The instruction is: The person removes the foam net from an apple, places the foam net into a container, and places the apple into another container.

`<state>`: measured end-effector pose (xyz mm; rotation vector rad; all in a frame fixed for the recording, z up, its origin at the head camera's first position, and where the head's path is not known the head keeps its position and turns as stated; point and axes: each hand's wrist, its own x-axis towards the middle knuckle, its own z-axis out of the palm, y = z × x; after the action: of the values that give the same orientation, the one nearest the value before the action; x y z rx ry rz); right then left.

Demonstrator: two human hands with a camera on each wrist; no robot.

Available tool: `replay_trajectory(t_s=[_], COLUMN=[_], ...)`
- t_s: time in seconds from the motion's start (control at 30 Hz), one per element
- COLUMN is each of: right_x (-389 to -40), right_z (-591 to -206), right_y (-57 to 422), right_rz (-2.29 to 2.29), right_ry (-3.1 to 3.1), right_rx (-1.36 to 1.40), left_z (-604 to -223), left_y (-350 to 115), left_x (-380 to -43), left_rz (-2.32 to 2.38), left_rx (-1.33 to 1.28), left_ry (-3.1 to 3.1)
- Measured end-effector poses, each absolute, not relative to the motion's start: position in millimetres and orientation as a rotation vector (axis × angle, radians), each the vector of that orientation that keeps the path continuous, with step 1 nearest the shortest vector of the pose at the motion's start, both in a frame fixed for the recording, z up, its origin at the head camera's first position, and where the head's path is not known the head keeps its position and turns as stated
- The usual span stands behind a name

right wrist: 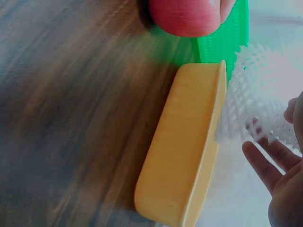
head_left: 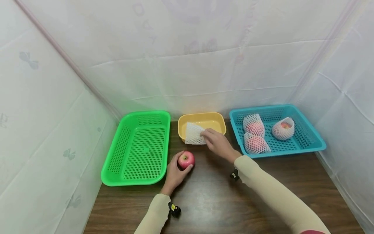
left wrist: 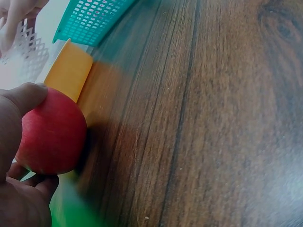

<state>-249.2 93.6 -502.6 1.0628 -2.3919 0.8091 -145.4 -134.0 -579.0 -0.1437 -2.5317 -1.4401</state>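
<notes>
A red apple (head_left: 187,159) sits on the dark wooden table, its stem side up, and my left hand (head_left: 174,172) grips it with thumb and fingers around its sides. The left wrist view shows the thumb on top of the apple (left wrist: 54,132) and fingertips under its far side. My right hand (head_left: 217,143) pinches a white foam net sleeve (head_left: 194,134) by one end. That sleeve hangs over the front rim of the yellow tray (head_left: 217,119). In the right wrist view the foam net (right wrist: 258,94) spreads out from between thumb and fingers.
To the left stands a green basket (head_left: 146,149) with a slotted bottom. A blue basket (head_left: 309,139) at the right holds three net-wrapped apples, one of them the wrapped apple (head_left: 283,130) at its right side. White cloth walls (head_left: 190,71) enclose the table's back and sides.
</notes>
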Motion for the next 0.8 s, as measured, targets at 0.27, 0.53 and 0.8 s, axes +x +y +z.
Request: replay_trajectory(t_s=[0.27, 0.53, 0.8], right_x=[-260, -270, -280], right_z=[-497, -496, -495], right_y=[81, 75, 69], right_rz=[0.794, 0.903, 1.081], right_ry=[-2.447, -2.534, -2.662], right_rx=[0.997, 0.970, 0.900], left_z=[-580, -578, -580], left_y=[-133, -132, -132], left_x=[-145, -145, -144], left_rz=[-1.423, -1.440, -1.447], left_rx=[-0.173, -0.133, -0.134], left_ry=[-2.509, -2.540, -2.537])
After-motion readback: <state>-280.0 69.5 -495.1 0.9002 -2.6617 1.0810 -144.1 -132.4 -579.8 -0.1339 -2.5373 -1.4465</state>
